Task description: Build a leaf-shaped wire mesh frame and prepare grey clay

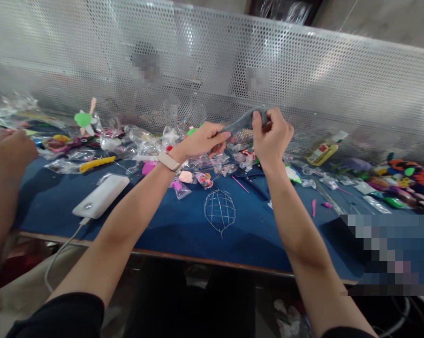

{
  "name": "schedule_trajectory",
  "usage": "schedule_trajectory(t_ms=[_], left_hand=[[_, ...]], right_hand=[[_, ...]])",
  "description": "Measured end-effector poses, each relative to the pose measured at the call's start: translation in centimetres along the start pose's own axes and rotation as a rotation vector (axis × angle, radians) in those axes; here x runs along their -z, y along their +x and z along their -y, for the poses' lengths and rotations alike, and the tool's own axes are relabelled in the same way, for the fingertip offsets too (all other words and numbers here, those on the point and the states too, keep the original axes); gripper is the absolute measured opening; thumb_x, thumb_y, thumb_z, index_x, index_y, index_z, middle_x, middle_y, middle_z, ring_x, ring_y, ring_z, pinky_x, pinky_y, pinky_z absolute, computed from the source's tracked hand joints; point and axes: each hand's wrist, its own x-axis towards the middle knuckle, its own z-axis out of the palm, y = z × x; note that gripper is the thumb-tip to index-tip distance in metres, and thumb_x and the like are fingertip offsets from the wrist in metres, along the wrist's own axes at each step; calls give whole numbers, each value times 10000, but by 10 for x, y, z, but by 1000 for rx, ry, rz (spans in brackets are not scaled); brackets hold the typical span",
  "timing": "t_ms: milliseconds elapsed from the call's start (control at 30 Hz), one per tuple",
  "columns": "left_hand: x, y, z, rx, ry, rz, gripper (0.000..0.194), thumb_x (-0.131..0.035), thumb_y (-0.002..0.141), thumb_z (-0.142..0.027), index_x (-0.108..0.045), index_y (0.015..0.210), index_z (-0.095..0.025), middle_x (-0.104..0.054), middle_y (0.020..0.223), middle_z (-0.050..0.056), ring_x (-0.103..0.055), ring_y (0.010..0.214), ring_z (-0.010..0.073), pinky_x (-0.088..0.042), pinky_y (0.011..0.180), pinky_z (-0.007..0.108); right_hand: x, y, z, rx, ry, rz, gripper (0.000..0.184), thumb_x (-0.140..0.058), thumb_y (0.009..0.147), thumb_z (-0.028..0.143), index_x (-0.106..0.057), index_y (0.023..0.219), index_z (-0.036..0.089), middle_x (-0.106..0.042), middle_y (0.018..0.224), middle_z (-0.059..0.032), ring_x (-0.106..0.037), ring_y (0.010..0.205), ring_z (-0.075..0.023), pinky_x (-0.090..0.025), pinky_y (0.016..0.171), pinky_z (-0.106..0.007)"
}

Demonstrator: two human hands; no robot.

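A strip of grey modelling clay is stretched between my two hands, above the back part of the blue table. My left hand, with a pale band on the wrist, pinches its lower left end. At the upper right end, my right hand grips it between thumb and fingers. Below them on the table lies a leaf-shaped wire frame, apart from both hands. Lumps of peach clay and bagged pink clay lie to its left.
A white power bank with a cable lies at left, near a yellow clay strip. Plastic wrappers line the perforated metal screen. A yellow bottle and colourful clay pieces sit at right. Another person's hand is at far left.
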Motion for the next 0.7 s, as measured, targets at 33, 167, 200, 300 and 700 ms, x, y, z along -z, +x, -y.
schedule_trajectory(t_ms=[33, 167, 200, 300, 700], left_hand=[[-1, 1, 0, 21, 11, -11, 384, -524, 1154, -426, -699, 955, -148, -664, 615, -16, -530, 399, 53, -424, 455, 195], [-6, 5, 7, 40, 73, -106, 439, -478, 1165, -432, -603, 835, -171, -646, 545, -17, -535, 349, 68, -388, 405, 192], [-8, 6, 10, 36, 69, -122, 432, -474, 1164, -442, -569, 832, -183, -657, 561, -16, -546, 357, 70, -391, 408, 193], [-10, 6, 15, 38, -31, -109, 347, -450, 1161, -457, -531, 942, -201, -737, 721, 5, -609, 426, 82, -442, 445, 208], [-16, -1, 10, -31, 164, -190, 507, -483, 1085, -715, -472, 927, -234, -554, 599, -58, -541, 482, 102, -441, 548, 255]], right_hand=[[0, -1, 2, 14, 13, 10, 470, -454, 1114, 634, -582, 858, 262, -517, 677, 8, -594, 680, -206, -481, 699, -370], [-2, -8, 14, 114, 97, 122, 407, -477, 1123, 572, -591, 890, 258, -605, 783, -21, -619, 746, -203, -493, 730, -373], [-2, -9, 16, 136, 121, 149, 402, -472, 1127, 560, -586, 890, 258, -612, 795, -23, -619, 750, -202, -493, 733, -372], [-4, -9, 18, 180, 183, 217, 404, -448, 1140, 538, -549, 865, 259, -597, 786, -15, -607, 740, -199, -483, 731, -366], [1, -9, 32, 246, 187, 556, 222, -550, 1061, 253, -593, 844, 248, -702, 825, -38, -619, 759, -205, -409, 702, -350]])
